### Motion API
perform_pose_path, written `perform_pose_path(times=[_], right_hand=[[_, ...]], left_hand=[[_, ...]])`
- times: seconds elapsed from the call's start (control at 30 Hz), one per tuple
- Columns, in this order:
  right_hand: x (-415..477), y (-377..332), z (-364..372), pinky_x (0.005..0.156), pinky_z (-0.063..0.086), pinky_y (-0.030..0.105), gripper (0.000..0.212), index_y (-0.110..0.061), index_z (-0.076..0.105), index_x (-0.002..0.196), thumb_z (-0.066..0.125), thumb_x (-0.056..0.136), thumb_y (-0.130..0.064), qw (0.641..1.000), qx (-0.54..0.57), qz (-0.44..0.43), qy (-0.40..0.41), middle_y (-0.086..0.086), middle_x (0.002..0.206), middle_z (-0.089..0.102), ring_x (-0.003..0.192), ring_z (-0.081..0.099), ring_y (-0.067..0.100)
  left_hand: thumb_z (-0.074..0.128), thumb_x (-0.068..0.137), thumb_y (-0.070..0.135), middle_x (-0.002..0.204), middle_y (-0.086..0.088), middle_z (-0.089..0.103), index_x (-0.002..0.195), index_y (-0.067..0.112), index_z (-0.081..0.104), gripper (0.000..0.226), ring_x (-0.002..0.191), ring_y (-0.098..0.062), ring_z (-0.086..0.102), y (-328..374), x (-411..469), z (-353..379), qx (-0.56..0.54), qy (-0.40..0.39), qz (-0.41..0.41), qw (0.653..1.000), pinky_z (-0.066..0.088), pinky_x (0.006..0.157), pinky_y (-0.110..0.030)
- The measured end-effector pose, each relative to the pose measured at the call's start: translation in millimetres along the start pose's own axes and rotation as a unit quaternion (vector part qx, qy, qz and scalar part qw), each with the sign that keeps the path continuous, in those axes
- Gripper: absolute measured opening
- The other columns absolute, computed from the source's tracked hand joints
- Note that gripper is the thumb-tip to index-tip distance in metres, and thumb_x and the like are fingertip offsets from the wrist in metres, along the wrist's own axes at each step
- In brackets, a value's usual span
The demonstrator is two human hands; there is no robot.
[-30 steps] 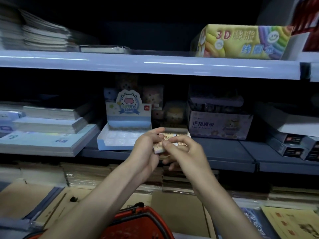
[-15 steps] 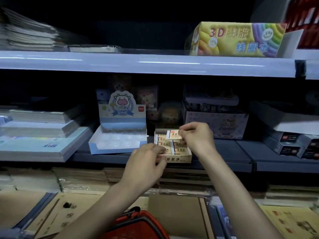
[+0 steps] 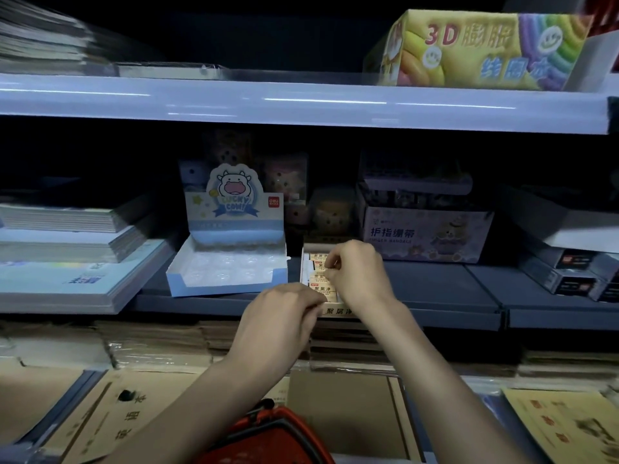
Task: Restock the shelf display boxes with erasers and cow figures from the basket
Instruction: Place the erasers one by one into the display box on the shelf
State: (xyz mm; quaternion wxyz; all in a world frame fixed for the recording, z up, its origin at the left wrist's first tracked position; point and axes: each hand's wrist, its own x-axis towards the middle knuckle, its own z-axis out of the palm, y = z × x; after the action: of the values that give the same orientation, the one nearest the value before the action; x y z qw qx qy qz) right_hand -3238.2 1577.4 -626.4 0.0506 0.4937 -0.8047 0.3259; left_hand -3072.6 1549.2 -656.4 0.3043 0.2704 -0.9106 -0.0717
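Grey-blue metal forms the middle shelf, dim under a pale upper shelf whose front edge catches the light; the back of the bay is almost black. Stacks of notebooks lie at the left. On a lower level, brown kraft envelopes printed with characters lie flat. A red basket shows at the bottom edge, between the forearms.

The cow display box stands on the middle shelf, its header card reading "LUCKY COW!" beside a small red brand tag; its moulded tray holds no figures. Just to its right sits the eraser box, with characters printed on its front lip, and labelled erasers lie in a row inside. Behind it, a lilac box reads "FINGER BANDAGE". A yellow rainbow box marked "3D" stands on the top shelf.

The right hand reaches over the eraser box, thumb and fingers pinched on one of the erasers. The left hand curls at the box's front corner; whether it holds anything cannot be told.
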Motion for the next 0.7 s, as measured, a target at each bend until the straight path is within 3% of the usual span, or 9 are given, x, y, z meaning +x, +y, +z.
perform_pose_path(times=[0.1,0.27,0.53,0.7], right_hand=[[7.2,-2.5,4.7,0.078,0.06,0.038,0.012,-0.024,0.077,0.088,0.075,0.088,-0.012,1.0,0.005,0.005,0.011,0.0,0.097,0.072,0.091,0.068,0.021],[15.5,0.5,8.0,0.081,0.061,0.038,0.029,-0.024,0.079,0.092,0.065,0.091,0.001,1.0,0.005,0.01,-0.008,0.001,0.106,0.072,0.098,0.069,0.02],[13.1,7.2,4.8,0.095,0.054,0.035,0.041,-0.016,0.074,0.123,0.054,0.095,0.007,0.997,-0.02,-0.014,-0.075,0.008,0.129,0.067,0.12,0.062,0.026],[7.1,6.9,5.9,0.1,0.051,0.04,0.039,-0.012,0.073,0.121,0.057,0.092,0.008,0.997,-0.057,-0.044,-0.023,0.005,0.127,0.062,0.121,0.055,0.026]], left_hand=[[0.057,0.101,0.036,0.107,0.02,0.069,0.113,0.035,0.072,0.019,0.102,-0.004,0.062,-0.4,-0.2,0.6,-0.004,0.002,-0.004,1.0,0.052,0.085,-0.029],[0.056,0.102,0.037,0.112,0.019,0.069,0.116,0.035,0.072,0.022,0.106,-0.003,0.061,1.3,0.5,-1.8,-0.006,0.001,-0.007,1.0,0.051,0.088,-0.027],[0.057,0.101,0.036,0.113,0.016,0.07,0.116,0.033,0.072,0.021,0.106,-0.009,0.063,2.7,0.3,-3.3,-0.005,-0.003,-0.015,1.0,0.052,0.088,-0.032],[0.056,0.102,0.037,0.113,0.014,0.07,0.114,0.032,0.072,0.022,0.106,-0.011,0.063,4.0,0.5,-4.9,0.001,-0.008,-0.014,1.0,0.05,0.088,-0.032]])
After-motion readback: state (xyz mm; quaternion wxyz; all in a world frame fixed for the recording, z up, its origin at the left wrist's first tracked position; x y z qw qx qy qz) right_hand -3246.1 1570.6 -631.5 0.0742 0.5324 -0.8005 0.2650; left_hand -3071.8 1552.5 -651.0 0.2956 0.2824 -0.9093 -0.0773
